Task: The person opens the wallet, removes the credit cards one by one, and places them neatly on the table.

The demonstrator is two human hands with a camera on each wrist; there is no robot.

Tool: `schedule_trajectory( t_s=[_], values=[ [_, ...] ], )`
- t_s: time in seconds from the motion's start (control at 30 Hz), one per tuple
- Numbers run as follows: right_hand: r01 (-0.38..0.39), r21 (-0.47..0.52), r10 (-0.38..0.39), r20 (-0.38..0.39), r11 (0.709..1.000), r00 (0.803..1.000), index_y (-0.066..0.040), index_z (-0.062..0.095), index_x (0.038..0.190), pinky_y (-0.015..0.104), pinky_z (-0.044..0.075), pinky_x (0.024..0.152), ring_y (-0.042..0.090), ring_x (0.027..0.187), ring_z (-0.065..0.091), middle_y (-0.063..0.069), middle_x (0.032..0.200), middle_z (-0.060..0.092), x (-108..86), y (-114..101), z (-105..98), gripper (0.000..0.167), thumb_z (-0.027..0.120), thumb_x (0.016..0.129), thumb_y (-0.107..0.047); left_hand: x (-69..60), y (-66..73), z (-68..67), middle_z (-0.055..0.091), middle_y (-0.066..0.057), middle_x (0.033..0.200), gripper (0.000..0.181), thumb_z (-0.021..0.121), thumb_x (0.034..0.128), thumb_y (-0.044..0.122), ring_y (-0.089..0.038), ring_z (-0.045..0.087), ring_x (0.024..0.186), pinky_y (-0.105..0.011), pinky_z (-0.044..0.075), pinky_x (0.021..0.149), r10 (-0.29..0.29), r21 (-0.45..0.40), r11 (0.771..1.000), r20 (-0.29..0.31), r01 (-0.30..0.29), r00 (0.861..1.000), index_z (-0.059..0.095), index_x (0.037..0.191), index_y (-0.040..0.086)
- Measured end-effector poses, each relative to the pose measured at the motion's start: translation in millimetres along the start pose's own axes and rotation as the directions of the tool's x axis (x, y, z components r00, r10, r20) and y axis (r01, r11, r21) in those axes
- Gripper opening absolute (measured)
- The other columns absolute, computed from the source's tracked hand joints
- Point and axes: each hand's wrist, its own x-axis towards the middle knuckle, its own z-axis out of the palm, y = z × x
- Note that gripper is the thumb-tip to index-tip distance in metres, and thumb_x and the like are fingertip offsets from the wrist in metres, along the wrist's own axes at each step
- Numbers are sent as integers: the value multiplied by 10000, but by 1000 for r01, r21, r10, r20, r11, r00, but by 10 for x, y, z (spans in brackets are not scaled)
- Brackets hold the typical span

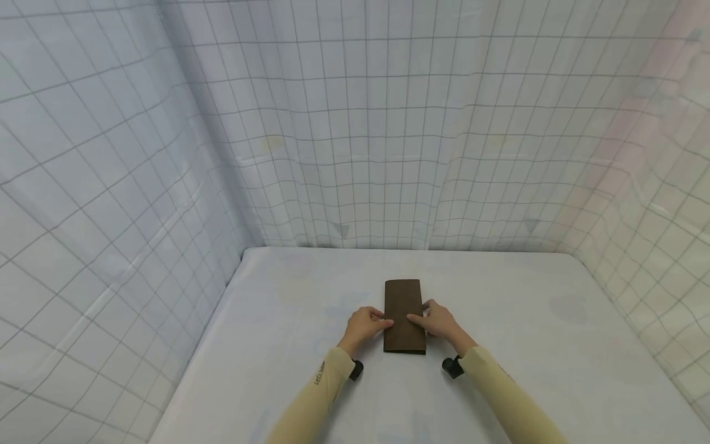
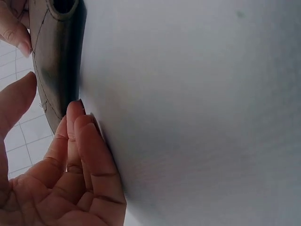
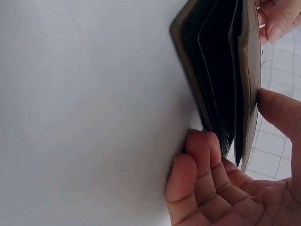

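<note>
A long brown wallet (image 1: 403,299), folded over, lies on the white-covered table with its long side pointing away from me. My left hand (image 1: 363,325) holds its left edge, thumb on the top cover and fingers against the side. On the opposite edge my right hand (image 1: 440,320) grips in the same manner, its thumb also on top. The rounded, stitched fold of the wallet (image 2: 59,61) faces the left hand in the left wrist view. In the right wrist view, the wallet's layered side (image 3: 251,61) gapes, showing dark inner pockets; their contents cannot be made out.
White cloth covers the table (image 1: 310,277). Grid-patterned white curtains (image 1: 366,135) hang behind it and on both sides. A small black device (image 1: 453,367) is worn at the right wrist, another (image 1: 357,370) at the left.
</note>
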Motion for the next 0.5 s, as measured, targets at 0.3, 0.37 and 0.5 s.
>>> schedule_trajectory(
  t_s=[0.3,0.37,0.5],
  values=[
    [18,-2,-18,-33,1000,999,67,486,1204,323,437,571,179,642,559,85,835,589,-38,28,52,585,647,892,-401,-3,-17,39,659,-6,808,341,763,806,317,-165,596,710,-329,471,649,9,44,999,-20,-9,1000,695,991,39],
    [27,2,-27,-41,1000,999,70,488,1201,323,436,570,179,635,555,86,835,591,-44,25,58,580,648,893,-394,1,-27,44,655,-1,797,338,768,800,314,-164,591,703,-333,468,649,8,38,999,-27,-7,1000,696,986,41],
    [35,2,-35,-55,999,998,73,486,1213,318,432,567,175,627,543,83,832,592,-61,17,68,583,646,896,-390,12,-45,55,644,20,773,337,773,793,323,-151,583,695,-333,464,651,4,33,999,-34,-2,999,699,981,54]
  ],
)
